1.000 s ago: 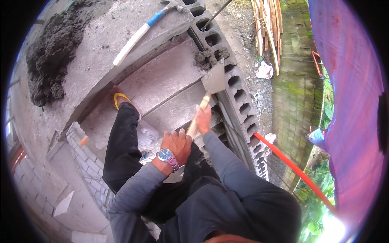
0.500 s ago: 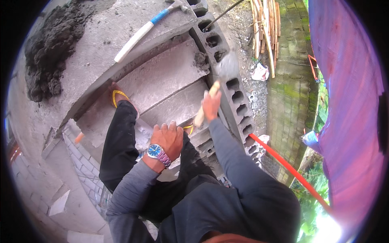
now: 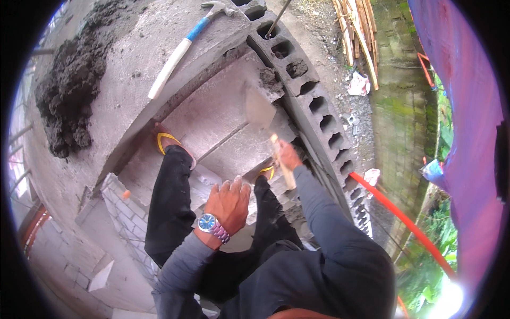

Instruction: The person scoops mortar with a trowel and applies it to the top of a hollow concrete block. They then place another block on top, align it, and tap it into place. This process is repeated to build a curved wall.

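Observation:
My right hand (image 3: 288, 156) is closed around the wooden handle of a trowel (image 3: 261, 110). Its blade, smeared by motion, hangs over the concrete steps (image 3: 223, 95), beside the row of hollow blocks (image 3: 328, 124). My left hand (image 3: 229, 203), with a watch (image 3: 207, 221) at the wrist, holds nothing; its fingers are stretched out near my knee. A dark heap of wet mortar (image 3: 69, 101) lies on the concrete slab at the far left. On that slab's edge rests a claw hammer (image 3: 180, 56) with a white and blue handle.
My sandalled feet (image 3: 166, 139) stand on the steps. A rod (image 3: 278, 18) sticks up from the blocks at the far end. Beyond the blocks lie wooden strips (image 3: 361, 37). A red pole (image 3: 404, 226) slants at the right, near a purple sheet (image 3: 473, 133).
My right hand has drawn nearer, and the trowel blade has swung from over the blocks to over the steps. My left hand has lifted slightly off my knee. The view has shifted.

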`<state>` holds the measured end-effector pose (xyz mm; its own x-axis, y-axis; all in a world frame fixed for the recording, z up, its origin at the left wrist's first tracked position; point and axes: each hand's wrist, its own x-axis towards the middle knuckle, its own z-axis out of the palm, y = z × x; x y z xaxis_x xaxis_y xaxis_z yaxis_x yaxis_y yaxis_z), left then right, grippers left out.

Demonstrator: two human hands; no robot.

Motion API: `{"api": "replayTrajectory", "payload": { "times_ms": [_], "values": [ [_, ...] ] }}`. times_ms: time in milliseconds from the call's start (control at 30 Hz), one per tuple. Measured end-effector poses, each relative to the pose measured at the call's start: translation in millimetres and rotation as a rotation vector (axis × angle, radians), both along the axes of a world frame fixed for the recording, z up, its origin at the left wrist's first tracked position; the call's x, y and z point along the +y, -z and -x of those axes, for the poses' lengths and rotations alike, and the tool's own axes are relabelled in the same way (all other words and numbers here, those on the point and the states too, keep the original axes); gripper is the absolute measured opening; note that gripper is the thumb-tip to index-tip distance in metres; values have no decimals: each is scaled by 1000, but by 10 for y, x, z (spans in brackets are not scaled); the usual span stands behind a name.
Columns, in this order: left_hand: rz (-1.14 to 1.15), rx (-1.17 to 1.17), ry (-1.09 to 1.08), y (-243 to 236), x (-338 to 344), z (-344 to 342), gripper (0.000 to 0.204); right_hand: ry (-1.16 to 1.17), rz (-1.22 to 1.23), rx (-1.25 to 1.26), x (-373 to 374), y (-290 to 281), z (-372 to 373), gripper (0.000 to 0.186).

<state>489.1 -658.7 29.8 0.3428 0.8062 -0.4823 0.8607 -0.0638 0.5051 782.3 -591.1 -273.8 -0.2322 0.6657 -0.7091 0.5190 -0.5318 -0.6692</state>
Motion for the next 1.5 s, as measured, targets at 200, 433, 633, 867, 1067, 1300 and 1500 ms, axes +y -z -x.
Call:
{"api": "replayTrajectory", "payload": {
  "times_ms": [200,433,633,867,1067,1300,1500],
  "values": [
    [37,-7,44,48,-47,-110,58,141,133,22,826,-79,162,29],
    [21,-5,44,55,-29,-201,60,119,-40,-18,885,28,344,18],
    [70,-40,47,74,-9,-213,57,-8,-303,-137,518,135,93,12],
    [66,20,48,73,148,-129,53,218,28,7,460,-1218,37,41],
    [50,29,10,11,356,-32,36,-201,-488,-518,1464,-1932,24,33],
    [24,5,-20,-18,491,-79,25,-611,-555,-964,2716,-2163,808,43],
    [36,23,-38,-84,489,111,25,-336,-535,-809,1938,-2087,538,42]
  ]
}}
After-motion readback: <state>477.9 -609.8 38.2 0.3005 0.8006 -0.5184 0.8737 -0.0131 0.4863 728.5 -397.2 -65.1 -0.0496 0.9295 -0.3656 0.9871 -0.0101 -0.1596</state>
